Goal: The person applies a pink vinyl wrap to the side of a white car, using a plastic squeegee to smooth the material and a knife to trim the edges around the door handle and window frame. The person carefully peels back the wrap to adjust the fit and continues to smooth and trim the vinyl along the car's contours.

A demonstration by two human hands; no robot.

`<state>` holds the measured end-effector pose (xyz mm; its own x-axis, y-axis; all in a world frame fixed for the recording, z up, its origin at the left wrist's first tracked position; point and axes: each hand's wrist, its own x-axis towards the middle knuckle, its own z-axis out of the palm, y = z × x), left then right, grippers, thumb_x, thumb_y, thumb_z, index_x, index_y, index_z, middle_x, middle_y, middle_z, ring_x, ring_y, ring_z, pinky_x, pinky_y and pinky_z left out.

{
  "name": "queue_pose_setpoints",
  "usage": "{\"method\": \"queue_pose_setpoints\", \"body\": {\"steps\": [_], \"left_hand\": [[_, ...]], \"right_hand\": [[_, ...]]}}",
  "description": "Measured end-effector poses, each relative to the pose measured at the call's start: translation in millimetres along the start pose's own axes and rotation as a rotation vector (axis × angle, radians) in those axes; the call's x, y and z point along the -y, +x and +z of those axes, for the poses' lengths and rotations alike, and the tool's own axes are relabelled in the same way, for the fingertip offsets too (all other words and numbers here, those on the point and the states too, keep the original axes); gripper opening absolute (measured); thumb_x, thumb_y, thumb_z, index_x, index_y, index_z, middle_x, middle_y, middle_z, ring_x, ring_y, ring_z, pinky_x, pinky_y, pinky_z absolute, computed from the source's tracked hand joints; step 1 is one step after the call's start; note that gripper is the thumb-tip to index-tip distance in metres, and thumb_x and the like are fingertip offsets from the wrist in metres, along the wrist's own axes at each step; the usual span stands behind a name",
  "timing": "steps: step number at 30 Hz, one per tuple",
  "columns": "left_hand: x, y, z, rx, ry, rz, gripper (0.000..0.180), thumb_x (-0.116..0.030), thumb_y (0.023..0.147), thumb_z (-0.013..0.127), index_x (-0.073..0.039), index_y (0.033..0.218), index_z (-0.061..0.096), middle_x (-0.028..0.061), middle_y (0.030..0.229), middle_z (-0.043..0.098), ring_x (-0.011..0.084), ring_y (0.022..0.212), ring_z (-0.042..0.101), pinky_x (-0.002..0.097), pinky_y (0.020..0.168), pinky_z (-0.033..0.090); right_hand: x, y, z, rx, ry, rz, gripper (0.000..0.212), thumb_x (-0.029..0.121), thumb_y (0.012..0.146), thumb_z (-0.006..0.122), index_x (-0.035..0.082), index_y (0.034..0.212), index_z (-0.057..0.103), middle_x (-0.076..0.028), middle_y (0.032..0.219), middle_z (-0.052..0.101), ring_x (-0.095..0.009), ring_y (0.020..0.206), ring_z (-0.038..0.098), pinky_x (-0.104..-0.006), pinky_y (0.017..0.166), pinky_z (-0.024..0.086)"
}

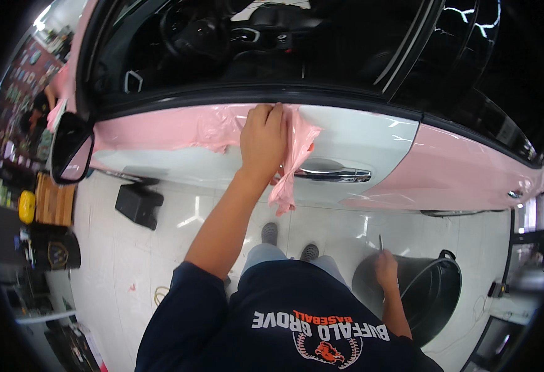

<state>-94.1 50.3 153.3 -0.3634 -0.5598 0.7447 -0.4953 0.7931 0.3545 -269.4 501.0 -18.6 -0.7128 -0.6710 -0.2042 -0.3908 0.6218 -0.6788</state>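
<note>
My left hand (264,142) is closed on a crumpled flap of pink vinyl film (295,152) at the top of the car door (359,136), just below the window. The loose film hangs down beside the chrome door handle (334,175). To the left, pink film with a ragged lower edge still covers the door's upper strip; white paint shows below it and to the right. Low on the right, away from the car, my right hand (386,270) is closed around a thin, pale, stick-like tool (380,242), its exact kind unclear. Its tip points toward the car.
A large black bin (436,291) stands beside my right arm. The side mirror (73,149) juts out at the left, with a black step stool (138,204) on the floor nearby. Another person (39,111) is beyond the mirror. A yellowish cord loop (159,295) lies on the floor.
</note>
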Motion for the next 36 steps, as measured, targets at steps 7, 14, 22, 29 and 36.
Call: {"method": "queue_pose_setpoints", "body": {"steps": [7, 14, 22, 29, 36], "left_hand": [[-15.4, 3.0, 8.4, 0.016, -0.18, -0.013, 0.024, -0.005, 0.086, 0.067, 0.0, 0.11, 0.071, 0.0125, 0.101, 0.065, 0.032, 0.092, 0.062, 0.0411, 0.079, 0.052], [-17.8, 11.1, 8.2, -0.04, -0.054, -0.102, 0.015, -0.007, 0.091, 0.069, 0.001, 0.103, 0.072, 0.0143, 0.098, 0.068, 0.0323, 0.087, 0.066, 0.0395, 0.078, 0.053], [-45.1, 17.6, 5.4, -0.016, 0.227, -0.24, 0.012, -0.008, 0.092, 0.067, 0.001, 0.1, 0.072, 0.0164, 0.096, 0.069, 0.0345, 0.083, 0.067, 0.0397, 0.075, 0.054], [-56.2, 25.1, 15.6, 0.028, 0.347, -0.3, 0.012, -0.009, 0.093, 0.064, 0.002, 0.094, 0.067, 0.0157, 0.089, 0.066, 0.0334, 0.075, 0.065, 0.0405, 0.068, 0.052], [-54.6, 22.1, 14.9, 0.073, 0.151, -0.361, 0.013, -0.009, 0.091, 0.063, 0.003, 0.093, 0.063, 0.0156, 0.083, 0.064, 0.0278, 0.067, 0.062, 0.0375, 0.063, 0.05]], "right_hand": [[166.9, 39.9, -27.2, -0.12, 0.255, -0.102, 0.028, 0.012, 0.104, 0.05, -0.004, 0.125, 0.06, -0.003, 0.078, 0.06, -0.007, 0.064, 0.051, -0.024, 0.058, 0.044], [220.0, 96.8, -49.3, -0.122, 0.454, -0.325, 0.03, 0.012, 0.105, 0.05, -0.004, 0.128, 0.061, -0.002, 0.083, 0.058, -0.007, 0.067, 0.05, -0.0221, 0.062, 0.043], [205.6, 151.9, -83.1, 0.15, 0.407, -0.611, 0.024, 0.004, 0.1, 0.052, -0.006, 0.119, 0.062, -0.009, 0.08, 0.061, -0.014, 0.065, 0.055, -0.0276, 0.06, 0.047], [202.5, 180.2, -99.1, 0.238, 0.456, -0.699, 0.023, 0.004, 0.099, 0.053, -0.007, 0.117, 0.062, -0.01, 0.08, 0.063, -0.015, 0.066, 0.058, -0.028, 0.061, 0.048], [193.5, 192.3, -109.2, 0.296, 0.533, -0.681, 0.027, 0.01, 0.103, 0.051, -0.006, 0.122, 0.062, -0.007, 0.081, 0.064, -0.011, 0.065, 0.056, -0.0252, 0.06, 0.047]]}}
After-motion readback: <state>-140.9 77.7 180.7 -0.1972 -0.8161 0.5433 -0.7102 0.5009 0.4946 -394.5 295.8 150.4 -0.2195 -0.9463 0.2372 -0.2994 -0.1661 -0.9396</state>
